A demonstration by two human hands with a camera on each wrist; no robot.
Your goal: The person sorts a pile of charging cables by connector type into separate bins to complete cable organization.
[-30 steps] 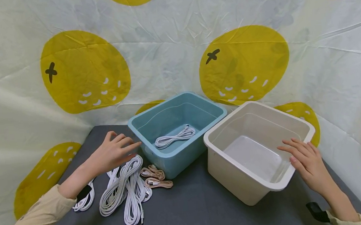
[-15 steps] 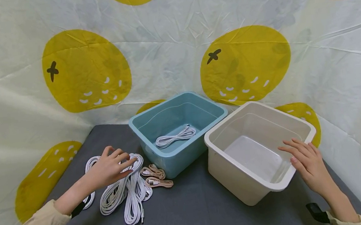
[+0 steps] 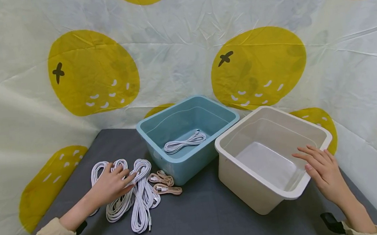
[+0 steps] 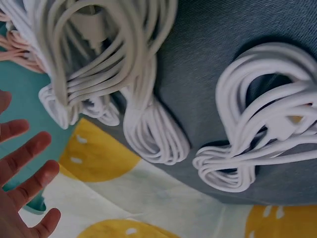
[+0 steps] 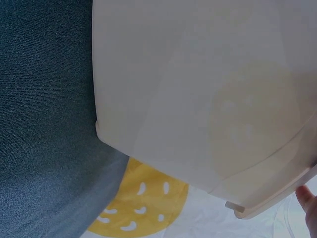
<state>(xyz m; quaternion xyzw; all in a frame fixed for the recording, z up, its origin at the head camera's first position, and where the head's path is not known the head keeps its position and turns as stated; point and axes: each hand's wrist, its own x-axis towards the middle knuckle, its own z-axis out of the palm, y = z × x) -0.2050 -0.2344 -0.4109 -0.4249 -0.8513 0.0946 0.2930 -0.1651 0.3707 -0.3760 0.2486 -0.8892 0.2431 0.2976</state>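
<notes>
My left hand [image 3: 110, 184] hovers over the coiled white cables [image 3: 141, 198] at the left of the table, fingers spread and loosely bent, holding nothing. In the left wrist view its fingers [image 4: 29, 148] stay apart from the white coils [image 4: 153, 129]. Two small beige cables [image 3: 165, 189] lie just right of the white ones. My right hand [image 3: 324, 171] rests at the right rim of the beige bin [image 3: 246, 181], its fingers extended over the edge. One white cable bundle [image 3: 185, 143] lies inside the blue bin [image 3: 182, 166].
The two bins stand side by side on a dark grey cloth-covered table [image 3: 196, 220], the beige one nearer. A pale curtain [image 3: 175, 70] with yellow fruit shapes hangs behind and around the table.
My left hand has moved down and left from beside the blue bin's corner to above the white cables. The right hand has stayed at the beige bin's rim.
</notes>
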